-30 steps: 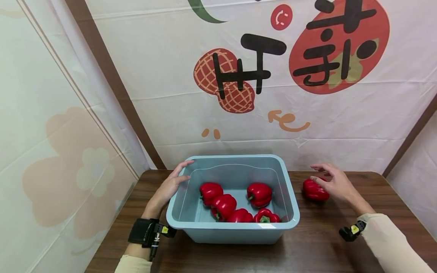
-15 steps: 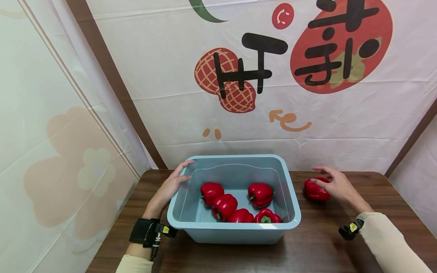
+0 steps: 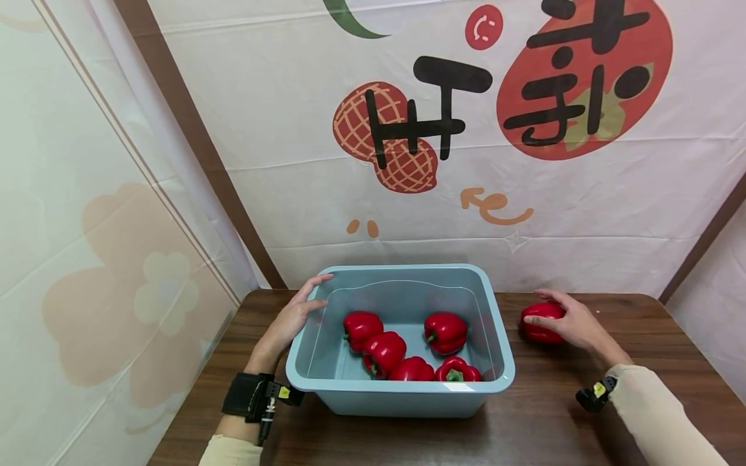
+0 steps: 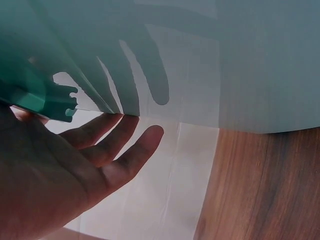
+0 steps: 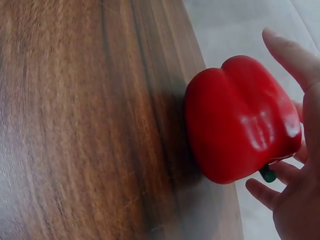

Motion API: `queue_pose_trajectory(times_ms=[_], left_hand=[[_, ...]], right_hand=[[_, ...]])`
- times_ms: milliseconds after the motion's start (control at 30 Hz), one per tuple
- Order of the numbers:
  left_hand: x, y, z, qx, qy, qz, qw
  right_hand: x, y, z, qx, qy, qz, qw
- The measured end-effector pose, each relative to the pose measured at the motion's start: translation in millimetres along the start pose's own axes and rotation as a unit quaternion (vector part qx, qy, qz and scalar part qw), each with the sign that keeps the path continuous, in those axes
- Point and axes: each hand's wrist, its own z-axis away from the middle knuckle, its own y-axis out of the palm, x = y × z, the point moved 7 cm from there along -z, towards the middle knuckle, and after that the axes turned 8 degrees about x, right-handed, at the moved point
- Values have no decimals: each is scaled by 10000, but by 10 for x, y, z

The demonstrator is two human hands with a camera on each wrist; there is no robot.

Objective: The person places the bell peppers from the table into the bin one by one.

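My left hand (image 3: 289, 321) rests at the left rim of a light blue plastic tub (image 3: 402, 399), thumb and forefinger laid over the edge. In the left wrist view, more fingers (image 4: 125, 155) reach up to the tub's outer wall, where they are mirrored. Several red bell peppers (image 3: 383, 354) lie inside the tub. To its right, another red bell pepper (image 3: 539, 331) sits on the table, my right hand (image 3: 577, 321) spread around it. The right wrist view shows the thumb (image 5: 287, 52) standing off the pepper, other fingers behind it near the green stem (image 5: 267, 173).
The dark wooden table (image 3: 542, 421) ends at the back against a white printed cloth wall (image 3: 280, 129). Another cloth panel (image 3: 105, 291) hangs along the left side. Camera straps sit on both wrists.
My right hand has come down lower around the lone pepper, its thumb now in front of the pepper's near side. The left hand and the tub stay in place.
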Motion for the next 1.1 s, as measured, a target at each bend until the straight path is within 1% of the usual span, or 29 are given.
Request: queue_pose_trajectory(times_ms=[100, 233, 400, 500, 700, 933, 1100], left_hand=[[-1, -2, 1, -4, 1, -6, 10000], [1, 2, -2, 7, 7, -34, 10000], [1, 4, -4, 5, -12, -75, 10000], [2, 4, -1, 21, -20, -39, 10000], [16, -12, 0, 31, -17, -8, 10000], [4, -12, 9, 0, -2, -83, 10000], [4, -8, 2, 19, 5, -36, 10000]], right_hand=[[-41, 29, -20, 25, 55, 39, 10000], [-102, 62, -25, 55, 13, 121, 9999], [-183, 106, -24, 159, -89, 0, 9998], [-221, 127, -29, 137, -143, -93, 9998], [-217, 150, -33, 37, -187, -211, 9996], [-215, 149, -21, -50, -231, -356, 9991], [-233, 147, -17, -101, -152, -292, 9994]])
